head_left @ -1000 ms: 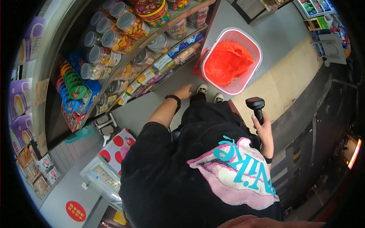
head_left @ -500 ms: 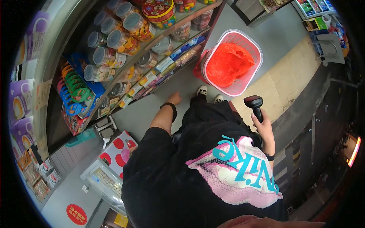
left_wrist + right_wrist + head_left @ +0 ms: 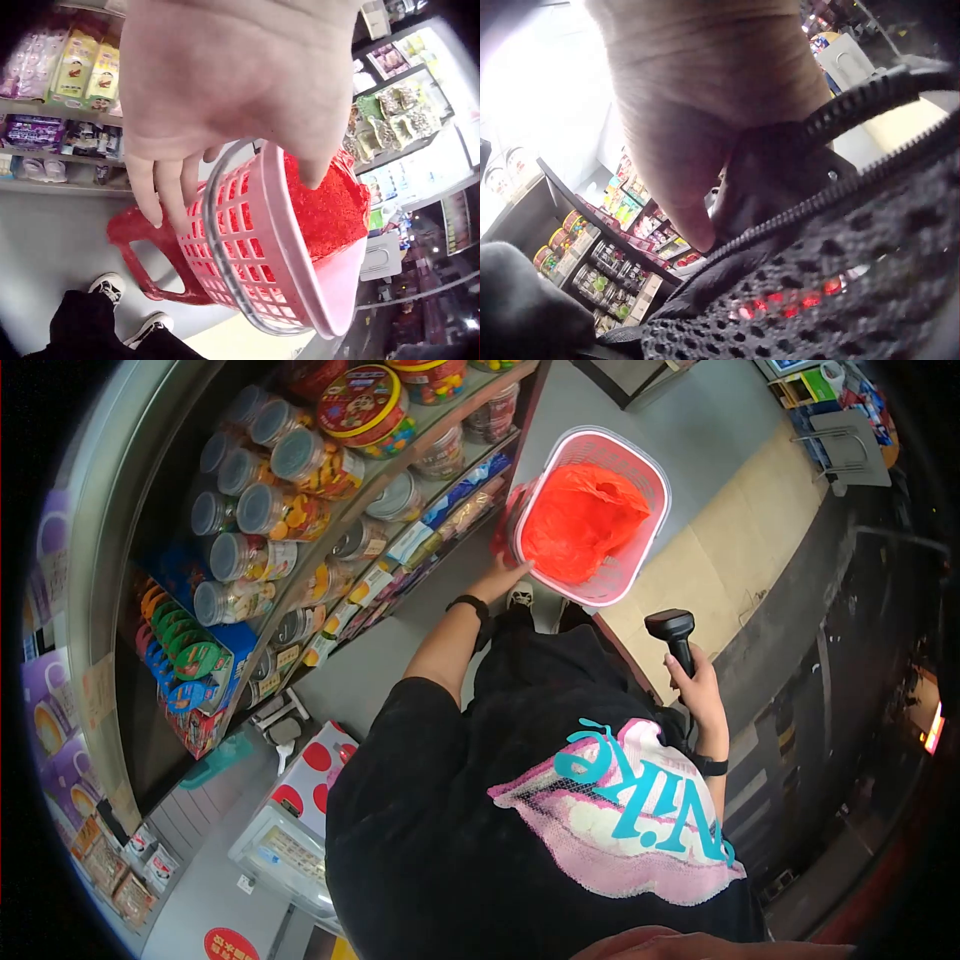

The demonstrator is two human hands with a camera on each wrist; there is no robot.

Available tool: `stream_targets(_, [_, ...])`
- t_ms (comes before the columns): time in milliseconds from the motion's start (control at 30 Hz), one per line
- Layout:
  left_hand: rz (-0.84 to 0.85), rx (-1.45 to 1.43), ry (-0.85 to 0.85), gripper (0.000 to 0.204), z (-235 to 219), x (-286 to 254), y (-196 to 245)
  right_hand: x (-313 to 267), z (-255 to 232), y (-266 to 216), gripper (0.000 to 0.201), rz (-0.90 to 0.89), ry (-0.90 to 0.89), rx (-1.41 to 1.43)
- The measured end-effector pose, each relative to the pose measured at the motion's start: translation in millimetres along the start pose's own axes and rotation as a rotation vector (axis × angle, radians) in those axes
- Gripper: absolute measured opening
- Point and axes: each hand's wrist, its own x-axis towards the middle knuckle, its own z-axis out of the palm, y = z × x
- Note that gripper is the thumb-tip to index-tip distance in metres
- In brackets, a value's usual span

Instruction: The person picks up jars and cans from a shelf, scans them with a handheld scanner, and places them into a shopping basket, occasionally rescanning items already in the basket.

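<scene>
A pink basket (image 3: 600,596) lined with a red plastic bag (image 3: 580,525) stands past the shoes. My left hand (image 3: 498,577) is at its near left side. In the left wrist view the left hand (image 3: 232,82) hangs over the basket (image 3: 283,217), its fingers loosely extended outside the wall and the thumb over the rim in front of the red bag (image 3: 330,214); contact is unclear. On the right, my right hand (image 3: 703,695) grips the handle of a black handheld scanner (image 3: 672,628). The right wrist view shows that hand (image 3: 712,90) partly behind black mesh fabric (image 3: 832,285).
Shelves with candy jars (image 3: 300,460) and packets rise on the left. A red stool-like object (image 3: 187,296) is beside the basket. A white-framed case (image 3: 285,860) stands at lower left, and a grey folding chair (image 3: 845,450) at upper right.
My left hand has moved forward and right, from above the floor to the basket's side. The basket and shelves sit slightly further left in view. The right hand still grips the scanner.
</scene>
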Motion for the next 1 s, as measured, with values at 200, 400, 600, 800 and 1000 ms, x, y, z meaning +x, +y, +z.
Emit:
stream_targets(200, [0.071, 0.0, 0.074, 0.103, 19.2, 49.6, -20.4, 24.2, 1.4, 26.6, 0.042, -0.082, -0.103, 0.029])
stream_targets(400, [-0.03, 0.061, 0.102, 0.083, 23.7, 52.3, -17.5, 60.7, -4.1, 15.3, 0.035, -0.059, -0.263, 0.001])
stream_targets(600, [0.245, 0.147, 0.109, 0.049, 30.3, 45.2, -17.3, 114.6, -17.2, 8.9, 0.033, -0.041, -0.522, 0.049])
stream_targets(800, [0.189, 0.226, 0.134, 0.052, 30.9, -15.9, 31.3, 179.0, -9.9, 26.8, 0.036, 0.096, -0.739, 0.058])
stream_targets(1000, [-0.088, 0.418, 0.236, 0.06, 35.5, -9.0, 4.3, 242.7, 17.5, 37.9, 0.043, 0.174, -0.779, 0.187])
